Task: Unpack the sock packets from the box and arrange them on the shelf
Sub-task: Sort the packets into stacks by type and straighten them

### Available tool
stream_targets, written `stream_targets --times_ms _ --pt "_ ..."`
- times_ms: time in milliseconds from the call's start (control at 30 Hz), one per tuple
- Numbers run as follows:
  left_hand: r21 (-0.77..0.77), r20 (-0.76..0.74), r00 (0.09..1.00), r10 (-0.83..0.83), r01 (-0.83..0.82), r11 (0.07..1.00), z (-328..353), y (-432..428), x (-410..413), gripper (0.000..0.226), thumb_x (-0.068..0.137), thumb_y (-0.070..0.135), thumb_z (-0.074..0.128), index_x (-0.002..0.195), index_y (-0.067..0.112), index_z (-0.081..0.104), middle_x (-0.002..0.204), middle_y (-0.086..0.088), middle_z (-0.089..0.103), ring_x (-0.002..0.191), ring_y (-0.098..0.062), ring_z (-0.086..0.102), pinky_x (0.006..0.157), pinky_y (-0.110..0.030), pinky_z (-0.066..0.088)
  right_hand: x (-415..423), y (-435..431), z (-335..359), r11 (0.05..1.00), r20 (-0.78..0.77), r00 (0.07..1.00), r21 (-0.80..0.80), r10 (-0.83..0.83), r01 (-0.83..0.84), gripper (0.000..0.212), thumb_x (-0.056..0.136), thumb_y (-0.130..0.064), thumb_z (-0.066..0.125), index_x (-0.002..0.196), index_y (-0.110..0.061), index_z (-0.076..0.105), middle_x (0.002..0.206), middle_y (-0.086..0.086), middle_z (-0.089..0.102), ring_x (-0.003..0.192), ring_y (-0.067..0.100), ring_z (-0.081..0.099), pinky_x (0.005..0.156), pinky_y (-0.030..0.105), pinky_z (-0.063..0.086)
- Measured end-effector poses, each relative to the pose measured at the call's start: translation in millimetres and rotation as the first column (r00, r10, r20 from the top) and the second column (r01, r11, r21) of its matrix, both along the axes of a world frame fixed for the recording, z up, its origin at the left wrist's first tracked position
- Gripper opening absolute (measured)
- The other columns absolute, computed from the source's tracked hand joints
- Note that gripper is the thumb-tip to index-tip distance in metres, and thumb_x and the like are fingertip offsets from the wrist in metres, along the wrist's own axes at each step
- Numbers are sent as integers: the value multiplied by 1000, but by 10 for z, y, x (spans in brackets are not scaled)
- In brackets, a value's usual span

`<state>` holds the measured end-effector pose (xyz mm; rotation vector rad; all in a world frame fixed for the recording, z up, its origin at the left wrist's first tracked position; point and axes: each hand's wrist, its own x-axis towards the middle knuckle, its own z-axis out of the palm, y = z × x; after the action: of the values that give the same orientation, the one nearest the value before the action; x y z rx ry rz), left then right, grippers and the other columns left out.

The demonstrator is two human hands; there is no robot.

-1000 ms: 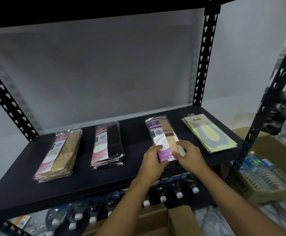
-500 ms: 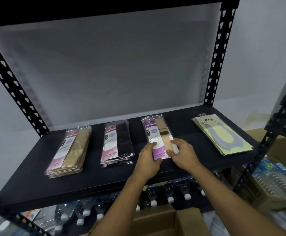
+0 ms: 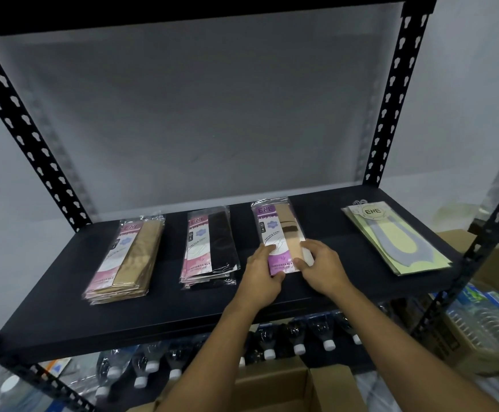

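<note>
both hands remain engaged: left hand (image 3: 261, 276) and right hand (image 3: 322, 267) pinch the near end of the sock packet (image 3: 275, 233), flat near the front edge of the shelf (image 3: 182, 316). position unchanged; alignment continues, release pending.

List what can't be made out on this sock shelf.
Head view:
Near end of the purple packet: covered by the left hand and right hand gripping it.
Contents of the cardboard box: cut off by the bottom edge.
Packet count in the tan stack: layers overlap, too fine.
Small print: too small.
</note>
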<state>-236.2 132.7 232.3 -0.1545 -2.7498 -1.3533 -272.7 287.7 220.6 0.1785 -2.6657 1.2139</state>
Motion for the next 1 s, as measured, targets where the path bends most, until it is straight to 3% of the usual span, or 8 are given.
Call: stream_targets --times_ms 200,300,367,467,600,800,1000 --pt "12 29 1000 -9 8 1000 41 16 46 66 88 10 65 145 14 34 144 -3 42 133 -22 43 114 -38 36 29 28 28 999 2 1000 -52 1 -1 53 83 -18 70 131 -4 53 139 9 50 127 23 48 109 30 36" --pt "-8 1 1000 -9 9 1000 75 61 106 69 90 14 64 149 17 29 158 -3 23 147 -20 20 120 -32 20 99 113 81 990 -20 999 -136 -26 23 49 81 -17 71 127 -8 56 138 6 51 123 22 51 107 35 41" --pt "-36 -56 998 -5 3 999 88 123 143 68 91 18 64 149 21 29 162 -1 15 149 -17 12 121 -40 18 167 225 116 985 -58 997 -169 -43 32 47 81 -18 72 125 -11 58 136 2 53 123 19 51 106 37 42" --pt "-32 -146 989 -40 36 999 132 327 209 60 91 21 63 144 25 36 153 6 29 143 -13 24 118 -43 26 269 488 187 986 -135 987 -154 -85 64 42 81 -20 71 121 -14 61 128 0 58 118 16 53 103 39 45" --pt "47 -208 973 -104 116 992 170 765 259 52 92 24 63 139 25 42 139 13 40 132 -3 35 112 -23 31 381 949 321 979 -188 969 -153 -160 132 33 82 -20 70 114 -15 64 118 0 61 111 15 54 98 34 46" --pt "113 -108 969 -223 235 965 133 1470 222 61 89 33 67 142 27 38 140 12 35 133 -7 36 110 -29 37 389 1693 332 956 -176 940 -98 -291 277 30 81 -22 71 109 -15 65 117 2 60 111 19 53 96 35 43" --pt "116 -16 978 -207 208 971 49 1835 72 80 84 33 72 149 21 27 149 5 30 139 -11 31 111 -27 32 290 2030 224 971 -72 968 -7 -239 239 44 81 -30 69 121 -14 58 128 4 52 120 21 48 101 36 40"
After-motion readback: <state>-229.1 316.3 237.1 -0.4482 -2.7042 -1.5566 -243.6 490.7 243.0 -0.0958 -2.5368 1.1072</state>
